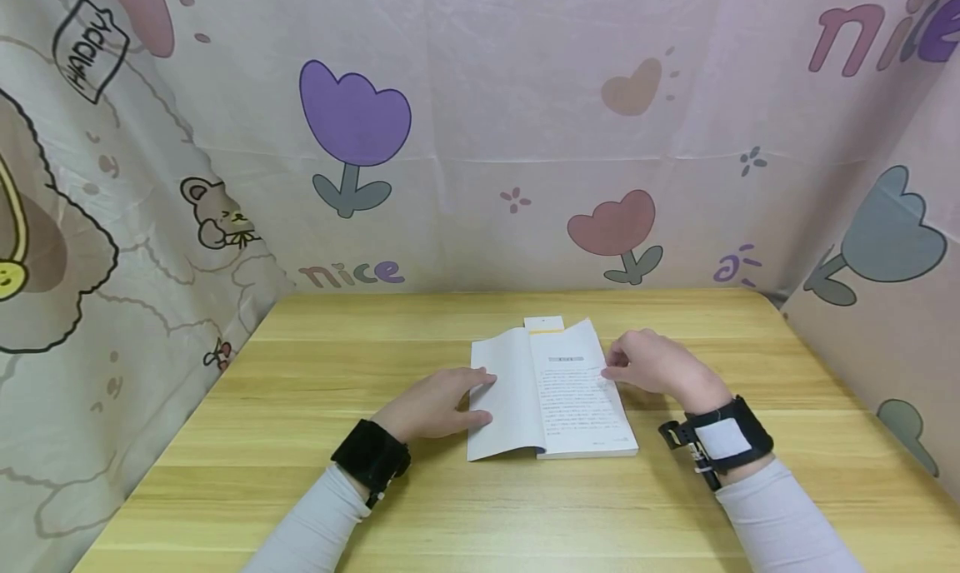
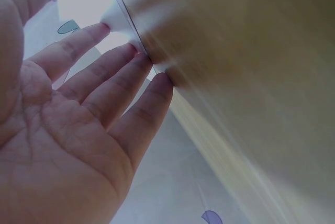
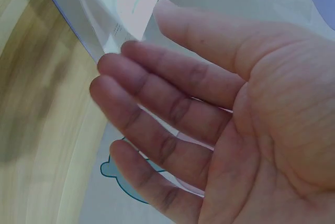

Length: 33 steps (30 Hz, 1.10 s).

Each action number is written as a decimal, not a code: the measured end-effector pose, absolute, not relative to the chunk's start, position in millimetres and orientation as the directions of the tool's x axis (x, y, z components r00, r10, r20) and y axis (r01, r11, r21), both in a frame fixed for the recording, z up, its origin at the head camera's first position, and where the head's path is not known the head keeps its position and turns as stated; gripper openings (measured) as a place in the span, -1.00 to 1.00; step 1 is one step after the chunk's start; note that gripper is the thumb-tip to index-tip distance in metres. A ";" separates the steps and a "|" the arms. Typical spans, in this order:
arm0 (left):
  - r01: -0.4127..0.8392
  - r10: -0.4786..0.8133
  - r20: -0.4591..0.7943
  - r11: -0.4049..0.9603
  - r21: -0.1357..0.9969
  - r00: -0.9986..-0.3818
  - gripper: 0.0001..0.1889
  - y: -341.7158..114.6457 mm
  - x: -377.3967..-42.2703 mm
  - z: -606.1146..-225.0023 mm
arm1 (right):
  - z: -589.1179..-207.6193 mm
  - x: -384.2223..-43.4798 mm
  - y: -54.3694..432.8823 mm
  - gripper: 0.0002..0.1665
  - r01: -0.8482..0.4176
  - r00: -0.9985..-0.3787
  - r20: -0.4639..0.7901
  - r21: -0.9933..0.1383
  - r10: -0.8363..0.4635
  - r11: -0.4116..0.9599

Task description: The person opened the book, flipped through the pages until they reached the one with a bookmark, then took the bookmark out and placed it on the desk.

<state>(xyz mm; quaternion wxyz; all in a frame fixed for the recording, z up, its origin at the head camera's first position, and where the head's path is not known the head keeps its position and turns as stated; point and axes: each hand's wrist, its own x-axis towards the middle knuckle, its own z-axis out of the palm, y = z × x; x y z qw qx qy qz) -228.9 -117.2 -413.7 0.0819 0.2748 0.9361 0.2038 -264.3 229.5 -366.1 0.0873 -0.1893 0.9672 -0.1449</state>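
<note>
Curtain (image 1: pixel 480 48): printed with flowers and a bear; "nice" at upper right is cut off by the frame. Bench (image 1: pixel 262 440): wood-grained, near edge out of frame. Book (image 1: pixel 581 402): lies open on the bench, between my two grips; right-page print too small to read, cover hidden in the head view. Sleeves (image 1: pixel 783 519): pale, both cut off at the bottom. Left grip (image 1: pixel 442 402): wide, fingers extended, tips at the left page's outer edge. Right grip (image 1: pixel 663 369): fairly wide, fingers relaxed at the right page's outer edge, thumb apart from forefinger; page contact there I cannot tell. Wrist straps (image 1: pixel 371 456): black, one per wrist. White tab (image 1: pixel 543 324): at the book's top, lower part hidden.
</note>
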 end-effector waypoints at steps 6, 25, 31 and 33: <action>0.478 0.546 -0.046 0.768 0.426 -0.836 -0.35 -116.9 -229.2 -414.1 | -366.8 -265.4 230.3 -0.74 -0.365 -0.909 -0.077 -0.321 -0.409 0.874; 0.480 0.547 -0.045 0.770 0.421 -0.836 -0.35 -117.2 -229.3 -415.2 | -369.7 -264.9 227.7 -0.71 -0.357 -0.910 -0.096 -0.314 -0.403 0.880; 0.479 0.546 -0.044 0.768 0.424 -0.836 -0.35 -117.9 -229.4 -416.3 | -369.0 -264.2 227.0 -0.73 -0.349 -0.911 -0.104 -0.322 -0.399 0.880; 0.480 0.547 -0.043 0.767 0.426 -0.836 -0.35 -118.2 -229.2 -416.1 | -369.1 -264.6 227.2 -0.73 -0.348 -0.910 -0.103 -0.332 -0.401 0.877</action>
